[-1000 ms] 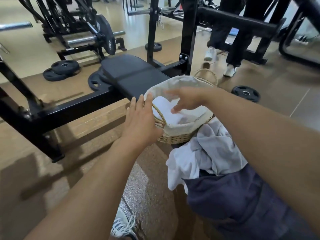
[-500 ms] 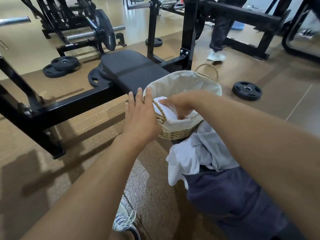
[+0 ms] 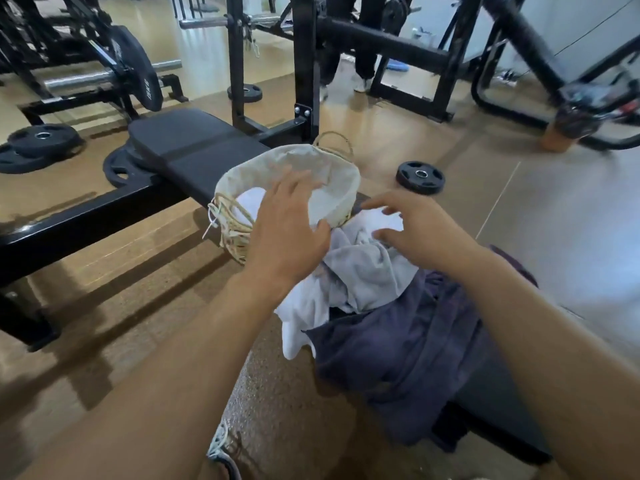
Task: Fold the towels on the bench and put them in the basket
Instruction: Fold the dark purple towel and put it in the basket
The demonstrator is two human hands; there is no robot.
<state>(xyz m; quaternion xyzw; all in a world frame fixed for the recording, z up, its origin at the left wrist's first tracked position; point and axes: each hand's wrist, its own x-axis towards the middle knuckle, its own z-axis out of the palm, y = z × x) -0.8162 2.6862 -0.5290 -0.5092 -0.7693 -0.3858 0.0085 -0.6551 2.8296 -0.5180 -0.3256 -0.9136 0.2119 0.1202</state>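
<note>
A wicker basket [image 3: 343,188] with a pale cloth lining stands on the black padded bench [image 3: 187,147]. A folded white towel [image 3: 251,202] lies inside it. My left hand [image 3: 287,230] hovers over the basket's near rim, fingers spread, holding nothing. Just right of the basket, my right hand [image 3: 419,230] reaches with fingers apart over a crumpled pile: a white towel [image 3: 301,317], a light grey towel [image 3: 367,271] and a dark purple towel [image 3: 408,351] draped over the bench's near end.
Black weight plates [image 3: 420,176] lie on the floor right of the bench, more plates [image 3: 38,143] at the left. Rack uprights [image 3: 304,64] rise behind the bench. A person's legs [image 3: 363,64] stand beyond the rack. My shoe [image 3: 221,455] shows at the bottom.
My right hand has come out of the basket and moved right, over the pile of towels. My left hand has shifted from the basket's left side to over its near rim.
</note>
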